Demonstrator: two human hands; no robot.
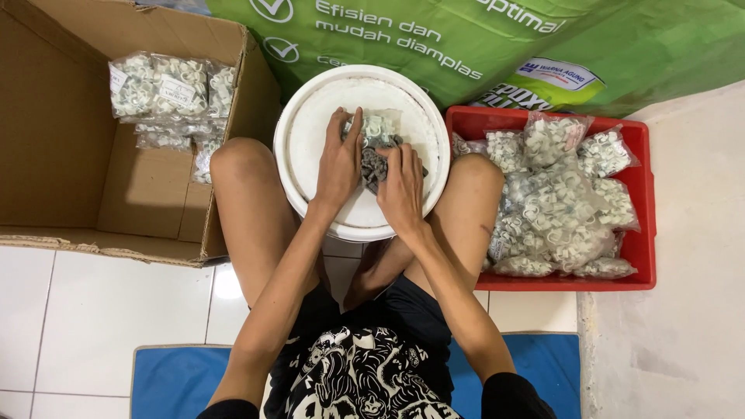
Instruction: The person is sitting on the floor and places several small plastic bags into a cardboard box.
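- I see both hands resting on a round white bucket lid [310, 147] that sits between the person's bare knees.
- The left hand [339, 163] lies flat, fingers stretched forward, its fingertips pressing the edge of a small clear bag of white clips [378, 126] near the middle of the lid.
- The right hand [401, 182] is curled over a dark grey bundle [372, 167] just below that bag; its fingers close on the bundle, though I cannot tell how firmly.
- The bag and the grey bundle touch each other, both on top of the lid.
- To the right, a red tray [646, 209] on the floor is heaped with similar clear bags of white clips [555, 206].
- To the left, an open cardboard box [147, 194] holds a few labelled bags of clips [167, 89] stacked against its far wall.
- A green printed sack [636, 46] lies behind the lid and tray.
- The person sits on a blue mat [174, 380] over white floor tiles.
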